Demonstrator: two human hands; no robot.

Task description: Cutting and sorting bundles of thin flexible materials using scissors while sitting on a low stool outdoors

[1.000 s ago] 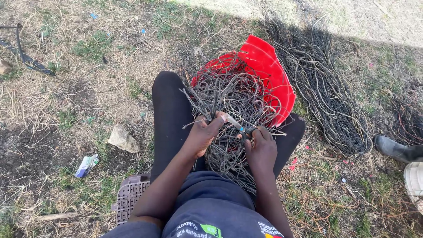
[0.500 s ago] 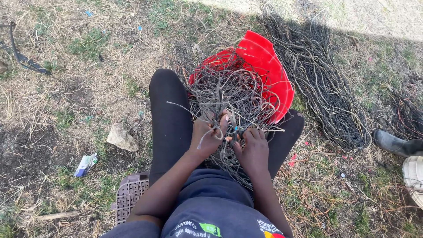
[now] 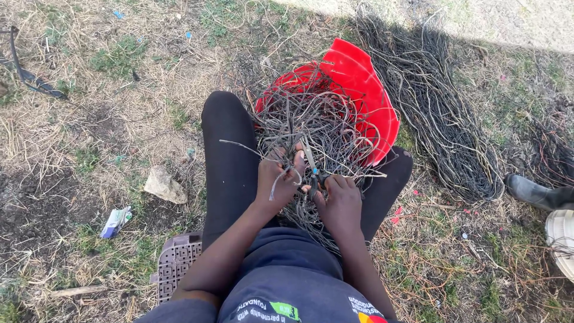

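Note:
I sit on the ground with a tangle of thin grey wires (image 3: 317,125) heaped on my lap and spilling out of a broken red plastic basin (image 3: 365,90). My left hand (image 3: 276,179) pinches a strand of wire at the near edge of the tangle. My right hand (image 3: 339,200) grips a small cutting tool with blue handles (image 3: 313,173), its tip pointing up into the wires. The two hands are close together, almost touching, just above my knees.
A long bundle of dark wires (image 3: 436,113) lies on the grass to the right. A stone (image 3: 164,185) and a scrap of litter (image 3: 116,221) lie at the left. A brown crate (image 3: 176,263) is under me. Another person's dark shoe (image 3: 538,192) shows at the right edge.
My left hand has closed in from gripping the tangle to pinching a single strand, and the right hand has brought the cutting tool up against the wires.

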